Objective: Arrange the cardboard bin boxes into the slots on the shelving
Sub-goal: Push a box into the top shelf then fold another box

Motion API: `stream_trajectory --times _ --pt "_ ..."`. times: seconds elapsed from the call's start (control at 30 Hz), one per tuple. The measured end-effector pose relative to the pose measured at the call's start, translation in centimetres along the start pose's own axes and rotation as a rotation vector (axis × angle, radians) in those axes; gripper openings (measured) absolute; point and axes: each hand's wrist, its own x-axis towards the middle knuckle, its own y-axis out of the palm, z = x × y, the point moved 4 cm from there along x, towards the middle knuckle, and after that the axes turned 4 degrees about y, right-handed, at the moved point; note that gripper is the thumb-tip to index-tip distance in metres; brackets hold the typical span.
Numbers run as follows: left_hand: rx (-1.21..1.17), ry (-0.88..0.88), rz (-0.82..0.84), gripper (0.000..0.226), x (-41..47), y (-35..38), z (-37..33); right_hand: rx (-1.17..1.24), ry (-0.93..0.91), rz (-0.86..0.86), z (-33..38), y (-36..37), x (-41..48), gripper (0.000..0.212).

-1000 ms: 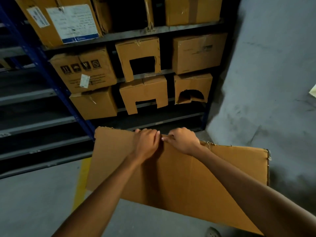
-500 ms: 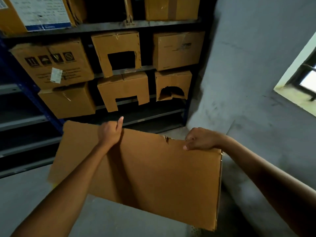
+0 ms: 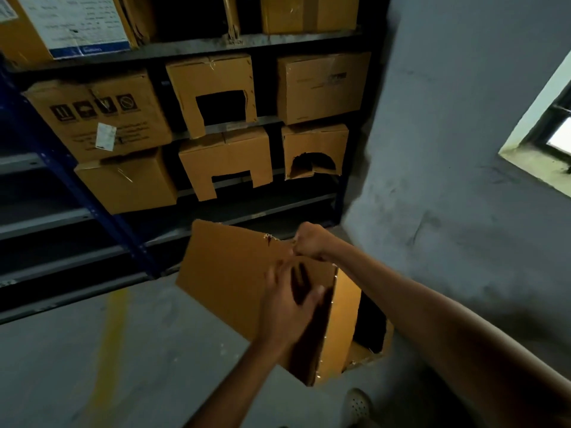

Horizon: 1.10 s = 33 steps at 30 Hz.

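Cardboard bin box (image 3: 228, 273) hangs before the shelving (image 3: 262, 213), right hand (image 3: 309, 242) curled round its top edge to carry it, blurred left hand (image 3: 287, 307) seemingly flat-fingered, steadying its side.

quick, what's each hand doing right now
left hand: open, blurred, by the box; contact unclear
right hand: gripping the box's top edge

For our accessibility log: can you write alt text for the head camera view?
A person holds a cardboard box low before metal shelving, the right hand gripping its top edge and the blurred left hand at its side. Cardboard bin boxes, some with cut-out fronts, sit on the upper shelves.
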Motion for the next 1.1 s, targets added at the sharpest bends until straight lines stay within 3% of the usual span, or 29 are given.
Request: stream_trajectory --times 0.1,0.23,0.33,0.47,0.57,0.63,0.77,0.87,1.0,1.1 --pt "0.052 -0.109 0.109 0.115 -2.1 3.1 0.4 -0.085 0.01 0.132 1.8 1.3 0.3 0.025" --pt "0.091 -0.186 -0.014 0.121 -1.6 3.6 1.5 -0.007 0.063 0.114 3.0 2.0 0.9 0.023" --pt "0.168 -0.123 -0.084 0.124 -1.5 3.6 -0.2 0.128 0.14 0.101 3.0 2.0 1.2 0.012" --pt "0.449 -0.022 -0.185 0.146 -1.3 3.0 -2.0 0.267 0.239 0.043 2.6 1.3 1.7 0.026" --pt "0.56 0.017 -0.147 0.153 -0.9 3.8 -1.7 0.375 0.301 0.021 2.5 1.1 1.8 0.046" --pt "0.611 0.013 -0.103 0.154 -0.7 4.2 -1.1 0.45 0.32 -0.001 2.4 1.1 2.0 0.051" --pt "0.68 0.046 -0.092 0.152 0.7 3.4 0.9 0.602 0.337 -0.03 2.0 0.8 2.2 0.041" --pt "0.677 0.05 -0.1 0.149 2.3 1.4 2.1 0.723 0.246 0.025 2.3 0.4 1.6 0.003" --pt "0.624 -0.055 -0.142 0.142 5.3 -2.4 3.7 0.751 0.083 0.082 3.4 0.3 1.8 0.016" --pt "0.506 -0.231 -0.205 0.143 7.8 -5.1 5.7 0.54 0.09 -0.087 2.9 -0.3 2.8 0.018"
